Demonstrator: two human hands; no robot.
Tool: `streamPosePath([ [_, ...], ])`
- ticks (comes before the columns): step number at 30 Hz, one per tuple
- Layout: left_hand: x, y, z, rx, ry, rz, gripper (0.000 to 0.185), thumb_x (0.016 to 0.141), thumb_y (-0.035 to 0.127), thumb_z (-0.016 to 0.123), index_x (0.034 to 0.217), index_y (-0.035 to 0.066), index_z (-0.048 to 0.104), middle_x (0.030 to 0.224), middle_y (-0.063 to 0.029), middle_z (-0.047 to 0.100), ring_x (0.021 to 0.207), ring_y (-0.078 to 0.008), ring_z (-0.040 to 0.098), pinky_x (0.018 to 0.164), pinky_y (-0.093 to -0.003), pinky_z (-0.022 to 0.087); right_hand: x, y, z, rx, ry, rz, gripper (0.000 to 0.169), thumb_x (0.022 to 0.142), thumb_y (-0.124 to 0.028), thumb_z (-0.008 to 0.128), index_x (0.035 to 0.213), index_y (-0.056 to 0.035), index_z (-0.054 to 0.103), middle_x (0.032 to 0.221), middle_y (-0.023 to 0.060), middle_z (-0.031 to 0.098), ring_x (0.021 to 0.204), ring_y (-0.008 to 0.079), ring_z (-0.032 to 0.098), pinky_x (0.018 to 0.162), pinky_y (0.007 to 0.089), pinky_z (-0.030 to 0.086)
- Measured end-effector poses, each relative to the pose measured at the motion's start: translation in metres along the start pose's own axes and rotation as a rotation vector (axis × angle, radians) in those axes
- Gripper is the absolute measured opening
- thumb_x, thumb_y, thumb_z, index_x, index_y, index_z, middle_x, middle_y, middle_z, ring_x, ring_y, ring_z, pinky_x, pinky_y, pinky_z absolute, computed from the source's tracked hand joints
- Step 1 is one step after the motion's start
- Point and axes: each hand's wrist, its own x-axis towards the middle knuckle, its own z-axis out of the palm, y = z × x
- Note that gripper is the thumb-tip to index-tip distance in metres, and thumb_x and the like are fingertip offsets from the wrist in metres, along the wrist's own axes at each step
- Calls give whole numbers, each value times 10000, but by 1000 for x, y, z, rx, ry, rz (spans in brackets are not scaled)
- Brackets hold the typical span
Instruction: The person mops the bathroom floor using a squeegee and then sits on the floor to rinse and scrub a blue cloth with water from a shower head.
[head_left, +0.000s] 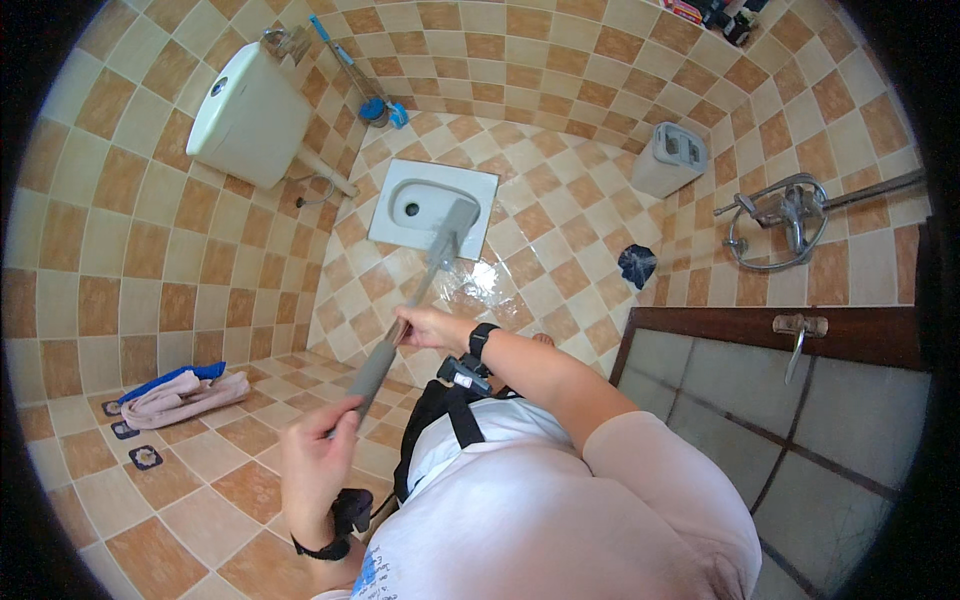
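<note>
Both of my hands grip a long-handled floor cleaning tool, a flat mop or a squeegee. My left hand (322, 442) closes around the top end of its grey padded grip (374, 375). Further down, where the padding ends, my right hand (429, 328) is wrapped around the pole. The blurred grey tool head (454, 222) reaches over the front right rim of a white squat toilet (386, 221); whether it touches is unclear. Wet, shiny tiles (480, 281) lie beside the toilet pan.
A cistern (251, 116) hangs on the left wall, with blue brushes (382, 112) in the corner. A grey bin (670, 160), dark blue bundle (637, 266), shower mixer (787, 214) and door (720, 405) are on the right. Towels (180, 397) hang at left.
</note>
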Motion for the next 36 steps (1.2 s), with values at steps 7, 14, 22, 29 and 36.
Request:
streamPosePath([
  [7,-35,49,-21,137,40,85,176,762,36,557,898,-25,651,623,-127,579,546,-182,540,508,-283,399,-76,-18,63,11,0,-3,183,857,-205,541,764,-63,472,736,92,553,678,248,589,689,432,529],
  [14,-27,58,-28,-39,-76,-151,196,810,88,546,922,-30,657,643,-61,570,604,-83,486,550,-233,395,-134,-28,32,42,159,1,220,858,-207,572,810,-15,475,799,135,538,798,292,593,801,447,502],
  [22,5,20,48,-109,-135,-138,185,852,99,533,948,-2,654,688,-45,611,654,-82,516,601,-237,430,-130,-12,-82,-25,260,157,221,879,-180,482,945,31,470,916,174,548,900,301,582,845,415,492],
  [29,-40,12,15,-170,34,-346,185,848,100,551,948,-14,657,654,6,570,605,-57,477,552,-210,379,-110,27,-61,-69,91,464,272,899,-165,440,1011,82,465,1004,222,565,937,307,582,839,396,508],
  [36,-106,10,-23,-149,404,-446,184,808,-9,505,900,-35,662,634,30,529,534,-19,406,467,-179,292,-67,69,26,-214,-163,673,320,904,-312,500,955,4,518,919,119,584,832,220,591,785,334,520],
])
